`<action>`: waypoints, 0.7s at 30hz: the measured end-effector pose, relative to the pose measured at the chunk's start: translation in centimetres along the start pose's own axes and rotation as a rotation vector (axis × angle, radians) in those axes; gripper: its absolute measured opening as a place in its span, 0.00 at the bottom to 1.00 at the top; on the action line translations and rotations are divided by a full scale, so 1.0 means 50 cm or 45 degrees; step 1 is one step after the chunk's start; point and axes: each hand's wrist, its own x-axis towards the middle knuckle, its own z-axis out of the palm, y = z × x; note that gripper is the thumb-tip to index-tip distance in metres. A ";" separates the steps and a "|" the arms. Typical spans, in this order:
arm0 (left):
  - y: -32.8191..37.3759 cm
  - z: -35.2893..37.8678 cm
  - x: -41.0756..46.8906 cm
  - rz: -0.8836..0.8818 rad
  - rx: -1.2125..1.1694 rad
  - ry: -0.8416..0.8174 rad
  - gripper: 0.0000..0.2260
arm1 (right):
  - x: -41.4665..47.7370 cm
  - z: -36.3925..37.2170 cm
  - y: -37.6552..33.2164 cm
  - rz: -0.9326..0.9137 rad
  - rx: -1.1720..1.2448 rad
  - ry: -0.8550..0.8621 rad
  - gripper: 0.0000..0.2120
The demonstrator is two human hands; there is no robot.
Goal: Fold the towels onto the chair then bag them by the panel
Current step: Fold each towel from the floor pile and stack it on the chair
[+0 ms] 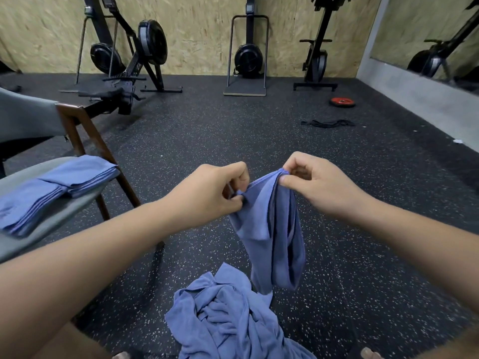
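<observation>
Over the speckled floor (363, 203), between my two hands, I see a blue towel (269, 229) hanging in loose folds. My left hand (215, 190) pinches its upper edge with curled fingers. My right hand (313, 182) pinches the same edge close beside it, between thumb and fingertips. The towel's lower end hangs at a crumpled heap (228, 320) of blue towels on the floor; I cannot tell whether they touch. To my left, folded towels (59, 187) lie stacked on the grey seat of a wooden-legged chair (64, 216). Farther off, a red weight plate (342, 101) and black bands (328, 123) lie on the floor near exercise machines (248, 58).
</observation>
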 end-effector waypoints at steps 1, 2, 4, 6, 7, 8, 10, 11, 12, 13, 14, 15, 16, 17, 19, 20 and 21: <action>-0.004 -0.003 0.001 0.003 0.002 0.007 0.12 | 0.001 -0.004 0.001 -0.003 0.016 0.006 0.05; -0.007 -0.006 0.002 -0.019 -0.028 0.014 0.12 | 0.000 -0.008 0.002 -0.008 0.029 0.009 0.04; -0.017 -0.012 0.003 -0.124 -0.188 -0.003 0.13 | -0.001 -0.013 0.003 -0.017 0.035 0.010 0.04; -0.027 -0.016 0.002 -0.211 -0.345 -0.076 0.16 | -0.003 -0.016 0.002 -0.030 0.039 0.009 0.04; -0.031 -0.018 0.002 -0.235 -0.391 -0.117 0.18 | -0.003 -0.017 0.001 -0.038 0.042 0.009 0.04; -0.035 -0.019 0.001 -0.255 -0.434 -0.153 0.19 | -0.004 -0.018 0.000 -0.048 0.038 0.007 0.04; -0.040 -0.019 0.000 -0.293 -0.515 -0.187 0.19 | -0.003 -0.019 0.000 -0.063 0.020 0.002 0.04; -0.044 -0.018 0.001 -0.312 -0.532 -0.180 0.18 | -0.003 -0.018 0.001 -0.071 0.013 -0.002 0.04; -0.048 -0.018 0.001 -0.334 -0.534 -0.157 0.17 | -0.003 -0.018 0.002 -0.081 0.007 -0.003 0.05; -0.051 -0.019 0.001 -0.358 -0.538 -0.128 0.16 | -0.003 -0.018 0.002 -0.093 0.003 0.002 0.05; -0.055 -0.020 0.003 -0.381 -0.548 -0.103 0.15 | -0.002 -0.018 0.003 -0.102 -0.002 0.007 0.05; -0.058 -0.020 0.004 -0.400 -0.553 -0.090 0.14 | -0.002 -0.019 0.004 -0.107 -0.004 0.008 0.05; -0.058 -0.021 0.005 -0.410 -0.545 -0.088 0.13 | -0.002 -0.019 0.003 -0.112 -0.008 0.004 0.05; -0.057 -0.021 0.006 -0.415 -0.526 -0.094 0.13 | -0.003 -0.018 0.002 -0.117 -0.018 -0.002 0.05; -0.053 -0.019 0.006 -0.422 -0.503 -0.107 0.14 | -0.004 -0.014 0.000 -0.128 -0.045 -0.017 0.06; -0.050 -0.018 0.007 -0.431 -0.523 -0.106 0.14 | -0.005 -0.013 -0.001 -0.132 -0.056 -0.016 0.06; -0.047 -0.018 0.008 -0.444 -0.564 -0.099 0.14 | -0.004 -0.013 -0.001 -0.134 -0.063 -0.005 0.06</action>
